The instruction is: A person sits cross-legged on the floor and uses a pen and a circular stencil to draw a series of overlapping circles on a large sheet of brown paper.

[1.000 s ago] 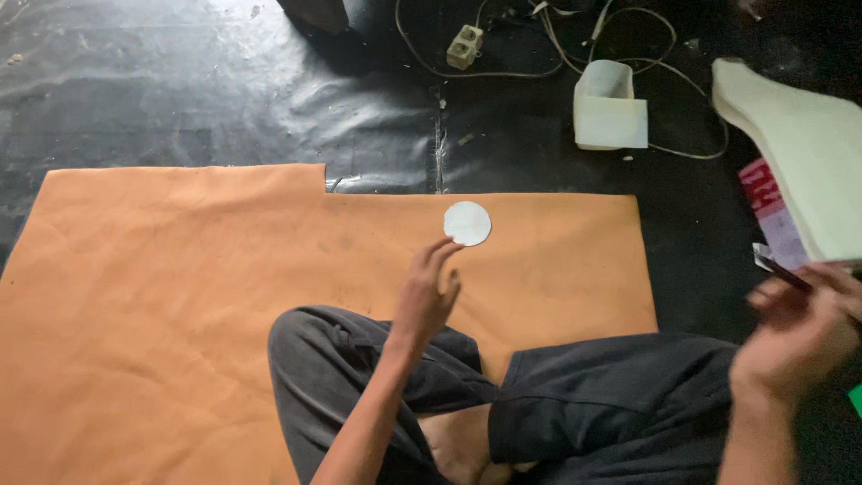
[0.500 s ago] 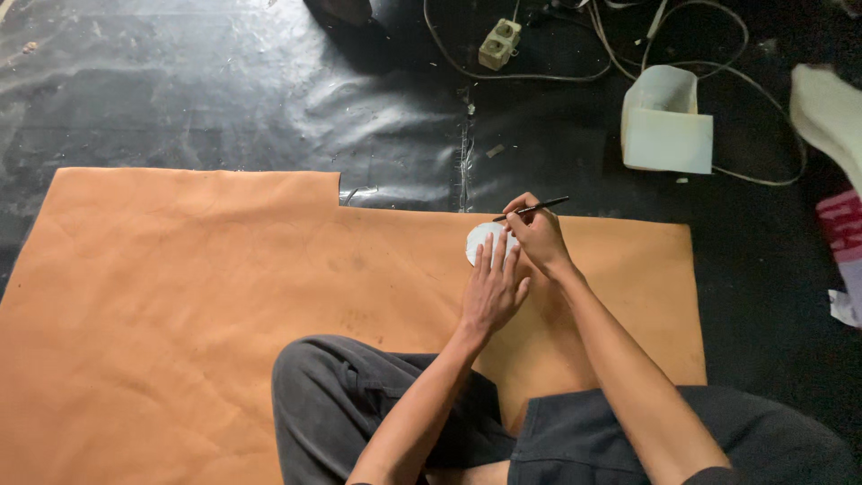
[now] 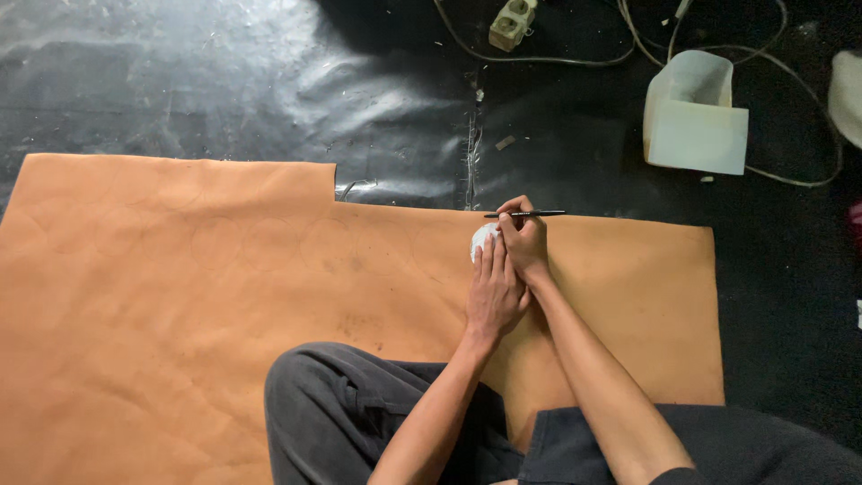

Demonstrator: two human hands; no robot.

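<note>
Our left hand lies flat, fingers extended, pressing a white disc that shows only as a sliver on the tan sheet near its far edge. Our right hand pinches a thin dark pen beside it. A pale box sits beyond on the black floor, with a socket block half cut off.

Both forearms are bare to the lower edge of view, with no sleeves, watch or bracelet showing; the left hand and right hand wear no gloves and no rings; the legs are covered in dark grey trousers, soft cloth, creased at the knees.
</note>
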